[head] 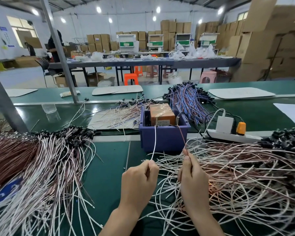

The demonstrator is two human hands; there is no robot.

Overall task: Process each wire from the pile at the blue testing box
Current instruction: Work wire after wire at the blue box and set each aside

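The blue testing box (163, 139) stands mid-bench with an orange unit (162, 113) inside and two metal posts at its front rim. My left hand (140, 178) pinches a white wire (154, 142) whose end reaches the left post. My right hand (192, 174) pinches a brown wire (182, 136) that runs up to the right post. A loose pile of white and brown wires (245, 176) lies under and right of my right hand. Another pile of wires (36, 167), with black ends lined up, lies to the left.
A white power strip (232, 136) with a charger and an orange plug sits right of the box. More wires (189, 99) lie behind it, some on a white board (99, 121). A metal post (58, 48) rises at back left. Tables, stools and cartons fill the hall.
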